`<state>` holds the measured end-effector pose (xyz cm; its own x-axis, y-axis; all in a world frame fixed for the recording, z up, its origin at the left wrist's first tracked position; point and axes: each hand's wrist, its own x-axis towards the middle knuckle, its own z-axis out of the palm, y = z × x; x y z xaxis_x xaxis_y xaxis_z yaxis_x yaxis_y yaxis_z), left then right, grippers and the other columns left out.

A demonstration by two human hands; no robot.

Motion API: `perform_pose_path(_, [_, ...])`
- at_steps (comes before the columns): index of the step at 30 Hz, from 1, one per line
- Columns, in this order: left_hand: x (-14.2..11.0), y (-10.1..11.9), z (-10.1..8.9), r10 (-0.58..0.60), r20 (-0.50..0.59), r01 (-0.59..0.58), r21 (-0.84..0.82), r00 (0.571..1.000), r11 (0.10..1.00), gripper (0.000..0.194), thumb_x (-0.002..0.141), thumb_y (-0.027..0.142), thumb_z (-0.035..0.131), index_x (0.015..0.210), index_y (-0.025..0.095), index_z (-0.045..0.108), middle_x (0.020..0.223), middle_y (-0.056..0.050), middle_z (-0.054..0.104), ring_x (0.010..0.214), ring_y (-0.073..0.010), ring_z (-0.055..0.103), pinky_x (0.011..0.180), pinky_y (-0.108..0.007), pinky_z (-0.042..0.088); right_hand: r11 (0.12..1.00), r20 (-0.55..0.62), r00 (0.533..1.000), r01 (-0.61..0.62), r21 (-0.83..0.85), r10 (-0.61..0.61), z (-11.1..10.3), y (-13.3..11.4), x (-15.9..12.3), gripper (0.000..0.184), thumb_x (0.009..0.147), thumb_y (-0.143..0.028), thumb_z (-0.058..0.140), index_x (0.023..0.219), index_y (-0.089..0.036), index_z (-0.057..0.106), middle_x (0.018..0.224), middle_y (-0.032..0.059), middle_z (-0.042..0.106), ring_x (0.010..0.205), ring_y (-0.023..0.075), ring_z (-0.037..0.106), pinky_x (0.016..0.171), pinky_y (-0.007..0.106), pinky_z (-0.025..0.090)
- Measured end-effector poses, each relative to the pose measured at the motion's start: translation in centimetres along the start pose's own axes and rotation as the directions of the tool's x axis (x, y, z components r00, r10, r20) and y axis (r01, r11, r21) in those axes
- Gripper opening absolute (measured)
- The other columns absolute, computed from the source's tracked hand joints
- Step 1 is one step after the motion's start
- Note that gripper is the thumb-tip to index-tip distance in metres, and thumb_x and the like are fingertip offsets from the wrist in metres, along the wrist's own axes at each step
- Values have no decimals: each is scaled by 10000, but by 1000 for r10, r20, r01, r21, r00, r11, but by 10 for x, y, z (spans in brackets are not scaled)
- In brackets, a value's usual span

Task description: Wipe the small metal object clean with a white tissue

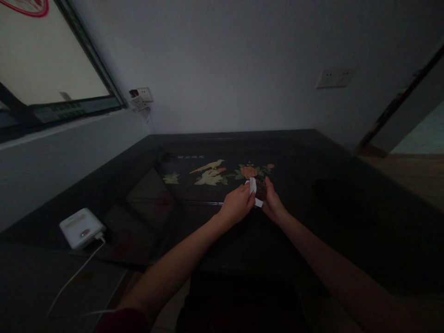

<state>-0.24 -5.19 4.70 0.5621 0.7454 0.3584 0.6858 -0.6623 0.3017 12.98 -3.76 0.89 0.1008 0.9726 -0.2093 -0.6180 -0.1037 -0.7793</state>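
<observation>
Both of my hands meet over the middle of a dark lacquered table. My left hand is closed, its fingers pinching a small white piece of paper. My right hand is closed around a small dark object that the white paper partly wraps; the dim light keeps me from making out what it is. The two hands touch the same bundle, just above the tabletop.
The tabletop bears an inlaid picture of birds and flowers. A white power bank with a white cable lies at the left. Wall sockets sit beside a window; another socket plate is on the back wall.
</observation>
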Motion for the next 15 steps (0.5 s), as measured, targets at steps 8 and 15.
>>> perform_pose_path(8, [-6,4,-4,89,-51,-87,39,995,995,353,929,284,370,1221,176,535,1192,-93,642,1076,-190,621,917,-319,506,1000,-4,1000,15,12,-15,-3,-1,2,372,817,-576,505,745,-232,628,657,21,692,739,216,677,690,340,546])
perform_pose_path(15, [-1,-3,13,152,-77,-159,-96,985,983,378,929,223,340,1274,126,461,1377,-134,497,1312,-174,423,1115,-366,334,1000,-63,998,14,14,-13,1,-3,0,334,841,-514,505,749,-226,647,696,19,713,779,205,686,714,307,544])
